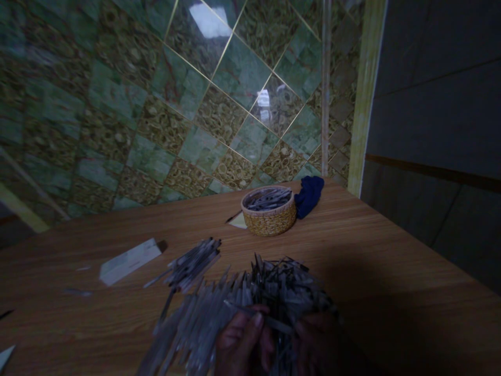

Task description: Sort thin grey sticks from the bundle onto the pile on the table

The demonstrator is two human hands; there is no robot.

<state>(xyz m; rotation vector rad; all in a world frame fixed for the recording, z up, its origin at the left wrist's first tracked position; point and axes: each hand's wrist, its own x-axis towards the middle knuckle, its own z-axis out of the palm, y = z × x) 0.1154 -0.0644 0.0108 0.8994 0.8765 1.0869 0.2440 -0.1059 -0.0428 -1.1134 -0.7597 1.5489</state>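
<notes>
Low in the view, my left hand (245, 339) pinches a slim, pale pen-like stick (276, 325) between thumb and fingers. At the stick's right end, my right hand (315, 339) is closed on it, dim in shadow. Beneath and beyond both hands spreads a messy pile of dark and clear slim sticks (289, 282). To the left of that, a row of pale translucent sticks (199, 324) lies side by side. A smaller bundle of dark-tipped sticks (195, 261) rests farther back on the wooden table (97, 324).
A woven basket (270, 224) full of similar sticks stands at the back, with a dark blue cloth (309, 196) beside it. A long white box (131, 261) lies to the left. Behind the table rises a tiled wall (219, 115).
</notes>
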